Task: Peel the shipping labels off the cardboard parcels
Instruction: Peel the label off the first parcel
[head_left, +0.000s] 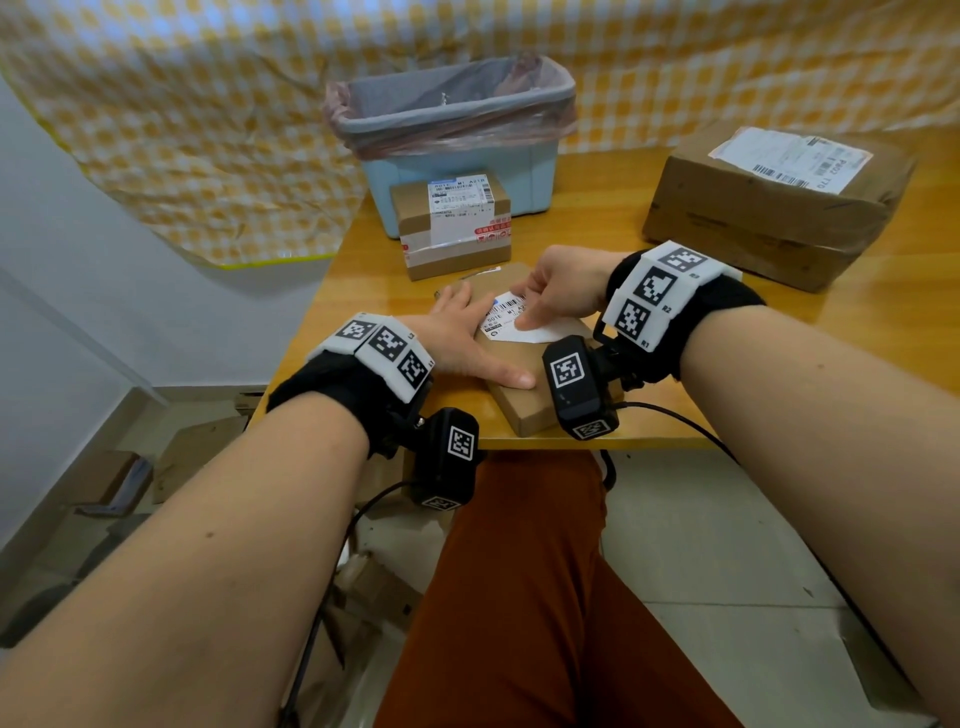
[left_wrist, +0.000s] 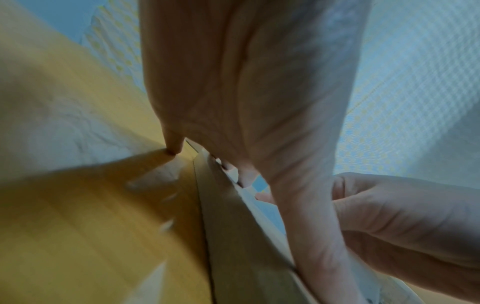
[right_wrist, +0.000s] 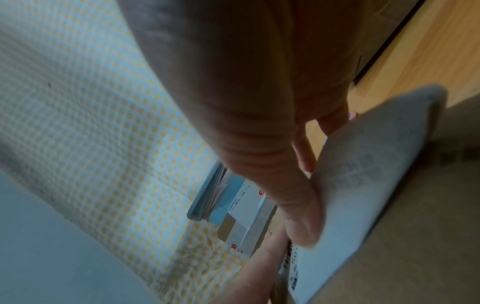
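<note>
A flat brown cardboard parcel (head_left: 524, 400) lies at the table's near edge. My left hand (head_left: 470, 343) presses flat on it with straight fingers, thumb along the near side. My right hand (head_left: 550, 296) pinches the white shipping label (head_left: 524, 330), whose near part is lifted and curled back, blank underside showing. In the right wrist view the thumb (right_wrist: 303, 226) lies on the peeled label (right_wrist: 363, 185). In the left wrist view the left hand (left_wrist: 246, 102) rests on the parcel (left_wrist: 233, 236). A small labelled parcel (head_left: 451, 223) and a large labelled parcel (head_left: 774, 202) stand further back.
A light blue bin (head_left: 457, 140) lined with a plastic bag stands behind the small parcel. The yellow wooden table (head_left: 883, 364) ends just before my lap. A checked cloth (head_left: 182, 130) hangs behind. Cardboard scraps (head_left: 114, 478) lie on the floor at left.
</note>
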